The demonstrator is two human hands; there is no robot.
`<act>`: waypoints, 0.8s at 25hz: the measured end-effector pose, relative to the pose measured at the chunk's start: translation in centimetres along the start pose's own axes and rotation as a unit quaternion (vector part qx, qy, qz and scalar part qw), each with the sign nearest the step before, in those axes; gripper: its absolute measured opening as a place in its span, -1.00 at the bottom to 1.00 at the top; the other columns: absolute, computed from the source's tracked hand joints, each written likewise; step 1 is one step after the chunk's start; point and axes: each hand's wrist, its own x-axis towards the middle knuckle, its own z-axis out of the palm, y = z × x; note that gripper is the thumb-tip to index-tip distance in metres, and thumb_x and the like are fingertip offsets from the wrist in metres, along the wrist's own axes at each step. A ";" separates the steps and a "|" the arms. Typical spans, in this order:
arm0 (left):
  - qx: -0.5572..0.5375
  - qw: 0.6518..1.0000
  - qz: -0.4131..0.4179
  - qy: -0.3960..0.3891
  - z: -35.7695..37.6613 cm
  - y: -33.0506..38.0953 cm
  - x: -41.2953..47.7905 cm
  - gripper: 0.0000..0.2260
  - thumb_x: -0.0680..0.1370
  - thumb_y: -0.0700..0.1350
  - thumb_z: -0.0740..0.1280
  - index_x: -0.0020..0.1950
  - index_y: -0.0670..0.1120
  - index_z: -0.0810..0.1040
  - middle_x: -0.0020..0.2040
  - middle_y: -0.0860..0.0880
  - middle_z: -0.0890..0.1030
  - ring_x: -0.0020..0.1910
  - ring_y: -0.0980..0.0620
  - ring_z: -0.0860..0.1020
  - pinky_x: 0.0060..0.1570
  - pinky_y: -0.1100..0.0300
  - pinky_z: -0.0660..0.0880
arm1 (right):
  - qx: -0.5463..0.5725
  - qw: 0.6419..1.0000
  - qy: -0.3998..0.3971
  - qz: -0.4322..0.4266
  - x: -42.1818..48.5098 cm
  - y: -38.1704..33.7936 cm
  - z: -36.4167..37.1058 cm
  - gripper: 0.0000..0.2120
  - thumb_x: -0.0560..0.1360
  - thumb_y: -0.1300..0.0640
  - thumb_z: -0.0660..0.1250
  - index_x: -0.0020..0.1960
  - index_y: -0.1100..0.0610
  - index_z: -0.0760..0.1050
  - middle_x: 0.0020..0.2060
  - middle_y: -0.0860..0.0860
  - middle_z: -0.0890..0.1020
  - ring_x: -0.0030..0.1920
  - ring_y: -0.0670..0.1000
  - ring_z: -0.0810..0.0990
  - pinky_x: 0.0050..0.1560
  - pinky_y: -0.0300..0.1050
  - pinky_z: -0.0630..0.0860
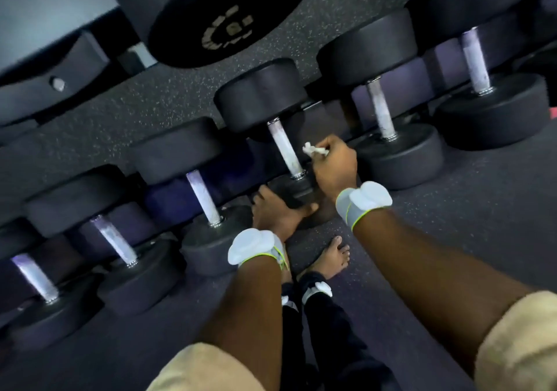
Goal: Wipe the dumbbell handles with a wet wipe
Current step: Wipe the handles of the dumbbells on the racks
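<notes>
Foot: a bare foot (331, 258) stands on the dark speckled rubber floor (452, 240), lower centre of the frame.
Left hand: the left hand (278, 214) grips the near head of the black round-headed dumbbell (262, 95), fingers curled round its edge.
Right hand: the right hand (334, 164), just above centre, pinches a small crumpled white wet wipe (313, 150) in its curled fingertips.
Wipe: soft and light, I'd say. It is bunched just beside the shaft, and I cannot tell if it touches.
Handle: the pale metal handle (286, 149) sits at frame centre. It looks stiff and hard, and is best wrapped at mid-shaft.
Axis: the long axis runs from the person up the frame, leaning slightly left.
Weight: it is likely heavy, so steady it by a head rather than lifting it.
Row: the row of matching dumbbells (401, 155) lies parallel, lower left to upper right.
</notes>
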 end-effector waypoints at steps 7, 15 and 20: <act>-0.068 0.993 -0.092 -0.027 4.1 0.8 1.2 0.25 0.18 0.28 0.59 0.56 -0.19 -0.09 0.53 -0.25 0.12 0.51 -0.21 0.16 0.44 -0.04 0.18 | -0.308 0.931 -0.188 -0.057 2.0 0.1 3.8 -0.82 0.48 0.16 0.29 0.03 0.17 0.60 0.02 0.23 0.65 0.06 0.29 0.62 0.06 0.04 0.56; -0.126 0.987 -0.094 -0.033 4.4 0.3 1.4 0.31 0.13 0.23 0.64 0.56 -0.18 -0.13 0.57 -0.24 -0.02 0.55 -0.20 0.06 0.48 -0.06 0.19 | -0.295 0.931 -0.205 -0.069 2.8 0.8 4.1 -0.76 0.49 0.11 0.28 0.07 0.15 0.63 0.05 0.22 0.65 0.10 0.26 0.61 0.09 0.00 0.53; -0.139 0.984 -0.106 -0.025 4.6 0.3 1.9 0.32 0.08 0.23 0.65 0.55 -0.16 -0.11 0.57 -0.23 -0.02 0.55 -0.19 0.07 0.50 -0.06 0.16 | -0.281 0.923 -0.246 -0.090 3.7 0.6 3.8 -0.76 0.52 0.11 0.26 0.07 0.18 0.62 0.08 0.25 0.63 0.14 0.28 0.58 0.12 -0.02 0.49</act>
